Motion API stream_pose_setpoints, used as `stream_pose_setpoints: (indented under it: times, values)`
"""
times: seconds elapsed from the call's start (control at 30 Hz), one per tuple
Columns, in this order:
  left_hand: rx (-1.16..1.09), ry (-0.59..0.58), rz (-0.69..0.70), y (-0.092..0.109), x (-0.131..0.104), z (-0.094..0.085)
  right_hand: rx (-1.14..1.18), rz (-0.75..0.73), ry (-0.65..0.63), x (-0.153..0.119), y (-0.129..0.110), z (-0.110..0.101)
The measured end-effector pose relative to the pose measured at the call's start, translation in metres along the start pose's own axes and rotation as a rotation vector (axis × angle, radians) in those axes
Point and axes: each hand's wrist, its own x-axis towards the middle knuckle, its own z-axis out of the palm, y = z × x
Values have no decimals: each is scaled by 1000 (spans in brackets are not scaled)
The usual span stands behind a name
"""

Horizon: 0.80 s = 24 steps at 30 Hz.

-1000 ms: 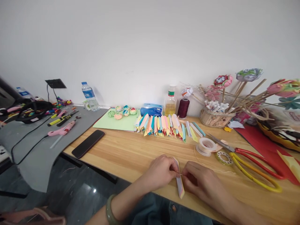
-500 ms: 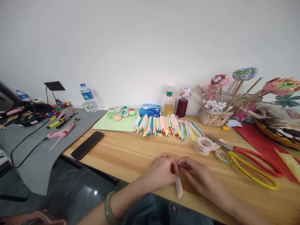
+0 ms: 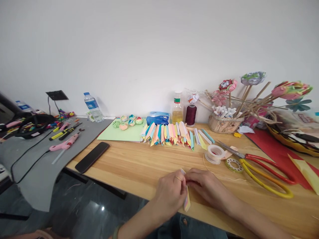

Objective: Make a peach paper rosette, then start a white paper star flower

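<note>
A slim bundle of folded paper strips in pale yellow, pink and lilac is pinched upright in my left hand, near the front edge of the table. Its lower part hangs out below my fingers and a whitish tip shows above them. My right hand is closed against the right side of the bundle, fingertips meeting those of the left. What the right fingertips pinch is hidden. Beyond my right hand stands a white thread spool, its cream thread curling loosely over the wood.
Large scissors with red and yellow handles lie at right, beside a small round bobbin. Behind are folded paper pieces, a dark red thread cone and a basket. A phone and glue gun lie left.
My left hand has turned over the bundle, its knuckles and ring now facing up, and a tip of paper shows above it. My right hand has drawn in closer. The view has shifted slightly.
</note>
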Motion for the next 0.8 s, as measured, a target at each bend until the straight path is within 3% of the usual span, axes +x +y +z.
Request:
stream_pose_setpoints:
  times: [0.27,0.8]
  values:
    - [71,150,160,-1,-3,2,-95,5,20,-1,2,4]
    - [-102,115,14,-5,-8,6,-261,77,118,-5,-2,14]
